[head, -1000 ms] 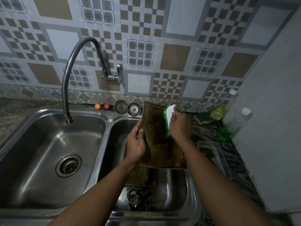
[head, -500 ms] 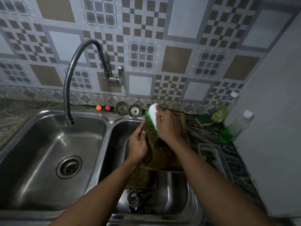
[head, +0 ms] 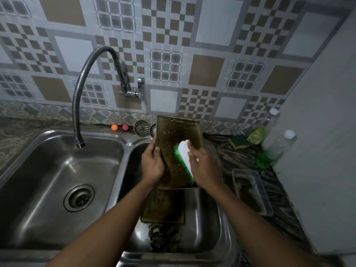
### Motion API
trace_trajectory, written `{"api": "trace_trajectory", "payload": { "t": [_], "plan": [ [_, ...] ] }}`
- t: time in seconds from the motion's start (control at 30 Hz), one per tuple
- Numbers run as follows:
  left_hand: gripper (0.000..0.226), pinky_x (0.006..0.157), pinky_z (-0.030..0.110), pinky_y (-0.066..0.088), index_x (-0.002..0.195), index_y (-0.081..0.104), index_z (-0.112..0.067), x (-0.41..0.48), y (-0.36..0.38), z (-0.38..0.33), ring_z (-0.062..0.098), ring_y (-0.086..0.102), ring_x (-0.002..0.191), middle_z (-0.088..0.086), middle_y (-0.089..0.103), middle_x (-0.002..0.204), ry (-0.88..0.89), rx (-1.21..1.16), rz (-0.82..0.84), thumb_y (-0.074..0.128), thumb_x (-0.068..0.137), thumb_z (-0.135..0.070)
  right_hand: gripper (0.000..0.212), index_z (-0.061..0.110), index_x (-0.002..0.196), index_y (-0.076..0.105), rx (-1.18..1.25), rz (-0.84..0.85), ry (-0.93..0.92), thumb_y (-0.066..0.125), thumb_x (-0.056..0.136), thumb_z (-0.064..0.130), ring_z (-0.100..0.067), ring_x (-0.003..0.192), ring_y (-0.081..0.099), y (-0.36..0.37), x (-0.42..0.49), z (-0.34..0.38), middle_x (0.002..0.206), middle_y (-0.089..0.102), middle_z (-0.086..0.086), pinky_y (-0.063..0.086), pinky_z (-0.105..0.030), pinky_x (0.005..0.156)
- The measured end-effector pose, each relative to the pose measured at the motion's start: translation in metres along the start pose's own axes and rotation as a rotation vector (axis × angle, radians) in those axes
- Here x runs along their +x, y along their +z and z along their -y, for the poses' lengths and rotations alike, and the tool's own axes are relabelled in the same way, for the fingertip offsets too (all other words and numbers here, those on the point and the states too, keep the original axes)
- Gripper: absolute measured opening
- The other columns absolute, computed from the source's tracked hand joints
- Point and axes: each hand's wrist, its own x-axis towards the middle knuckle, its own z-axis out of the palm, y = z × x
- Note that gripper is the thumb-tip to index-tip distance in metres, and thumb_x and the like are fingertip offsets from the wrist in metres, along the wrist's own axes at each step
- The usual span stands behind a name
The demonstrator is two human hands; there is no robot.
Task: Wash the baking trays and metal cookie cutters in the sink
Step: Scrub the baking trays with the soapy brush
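Wall (head: 173,54): patterned tile in grey, white and tan, behind a double steel sink (head: 126,143).
Tap (head: 77,105): flexible hose, with the spout hanging over the left basin; I see no water running.
Left basin (head: 48,180): bare steel round the drain (head: 79,197).
Tray (head: 178,132): dark brown, beaded with drops or suds; held near upright over the right basin, far edge toward the wall.
Left hand (head: 153,164): gripping the tray's left edge to steady it.
Right hand (head: 207,166): wrapped round the brush, pressing it to the tray.
Brush (head: 185,157): white back and green bristles, which sit against the lower right of the tray's face.
Second tray (head: 163,207): lying in the right basin below the held one; looks unwashed.
Cutters (head: 164,236): dark heap on the right basin's floor, at its near end, just beside the second tray.
Desk (head: 240,157): stone-patterned, right of the sink; carries a clear tub (head: 252,191), a sponge (head: 238,141) and two bottles (head: 277,149) of green liquid.
Ledge: two strainers (head: 141,128), behind the sink.
Step in hand: scrubbing the first tray, as I judge it. The task is early, since the second tray and the cutters wait.
Next move: carry the brush over the rest of the face and rim, with a firm left grip so the wet tray cannot slip. A rinse follows, which calls for swinging the spout across, as it hangs over the other basin.
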Motion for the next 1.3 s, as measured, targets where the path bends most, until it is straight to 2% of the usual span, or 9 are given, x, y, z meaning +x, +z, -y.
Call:
{"api": "trace_trajectory", "payload": {
  "t": [0.1,0.3,0.43,0.67,0.8,0.93,1.07,1.17,1.3],
  "plan": [
    [0.045,0.106,0.026,0.039,0.145,0.046,-0.026,0.003,-0.002,0.002,0.010,0.049,0.128,-0.002,0.054,0.142,0.017,0.019,-0.030,0.038,0.104,-0.011,0.043,0.036,0.142,0.045,0.010,0.015,-0.093,0.042,0.100,0.037,-0.020,0.087,0.059,0.005,-0.017,-0.004,0.100,0.058,0.001,0.046,-0.032,0.064],
    [0.046,0.100,0.013,0.035,0.147,0.043,-0.029,0.002,-0.002,-0.004,0.000,0.042,0.129,-0.012,0.048,0.143,0.039,0.001,-0.010,0.037,0.105,-0.012,0.041,0.035,0.142,0.045,0.042,-0.066,-0.041,0.045,0.101,0.032,-0.018,0.088,0.059,-0.003,-0.013,-0.027,0.108,0.058,-0.002,0.048,-0.029,0.065],
    [0.045,0.108,0.030,0.042,0.145,0.046,-0.029,0.000,0.008,-0.001,0.004,0.052,0.124,-0.004,0.054,0.142,0.026,-0.011,-0.007,0.039,0.104,-0.012,0.043,0.032,0.141,0.047,0.038,-0.044,-0.145,0.041,0.099,0.038,-0.018,0.079,0.057,0.010,-0.017,0.002,0.096,0.055,0.003,0.044,-0.029,0.059],
    [0.045,0.101,0.021,0.040,0.146,0.045,-0.029,-0.001,0.005,-0.004,0.005,0.048,0.125,-0.004,0.052,0.144,-0.010,-0.029,-0.023,0.038,0.105,-0.012,0.042,0.036,0.143,0.043,-0.012,-0.079,-0.048,0.045,0.101,0.033,-0.008,0.081,0.051,0.001,-0.011,-0.022,0.104,0.058,0.002,0.037,-0.023,0.062],
    [0.046,0.109,0.043,0.044,0.144,0.047,-0.028,-0.004,0.017,-0.003,0.015,0.054,0.126,0.000,0.056,0.140,-0.007,-0.041,-0.011,0.038,0.104,-0.010,0.043,0.033,0.142,0.045,0.024,-0.034,-0.126,0.046,0.100,0.033,-0.016,0.080,0.055,0.009,-0.012,-0.002,0.096,0.054,0.004,0.043,-0.029,0.061],
    [0.045,0.114,0.039,0.037,0.146,0.045,-0.026,-0.006,0.013,0.003,0.014,0.046,0.133,-0.001,0.051,0.145,0.003,0.009,-0.031,0.038,0.104,-0.011,0.041,0.036,0.143,0.045,0.039,-0.071,-0.074,0.043,0.101,0.035,-0.012,0.086,0.055,0.001,-0.010,-0.011,0.104,0.055,0.004,0.043,-0.026,0.064],
    [0.045,0.104,0.027,0.033,0.147,0.042,-0.028,-0.005,0.002,0.004,0.003,0.039,0.126,-0.007,0.048,0.143,0.053,0.078,-0.022,0.038,0.104,-0.013,0.043,0.040,0.144,0.041,0.234,-0.215,0.061,0.043,0.102,0.037,-0.015,0.106,0.056,-0.021,0.007,-0.039,0.128,0.056,-0.003,0.051,-0.029,0.081],
    [0.045,0.105,0.028,0.033,0.147,0.041,-0.031,0.000,-0.009,0.010,0.004,0.037,0.130,-0.009,0.046,0.144,0.063,0.103,-0.007,0.038,0.105,-0.016,0.042,0.035,0.144,0.042,0.230,-0.215,0.105,0.043,0.102,0.031,-0.020,0.127,0.048,-0.035,0.021,-0.050,0.143,0.049,-0.002,0.041,-0.029,0.098],
    [0.045,0.111,0.028,0.032,0.147,0.043,-0.027,0.008,-0.020,0.013,0.011,0.039,0.138,-0.004,0.047,0.148,0.105,0.112,-0.049,0.038,0.104,-0.014,0.038,0.028,0.138,0.053,0.247,-0.140,0.200,0.044,0.102,0.020,-0.024,0.126,0.047,-0.040,0.030,-0.055,0.141,0.050,-0.008,0.039,-0.030,0.101]
  ]
}}
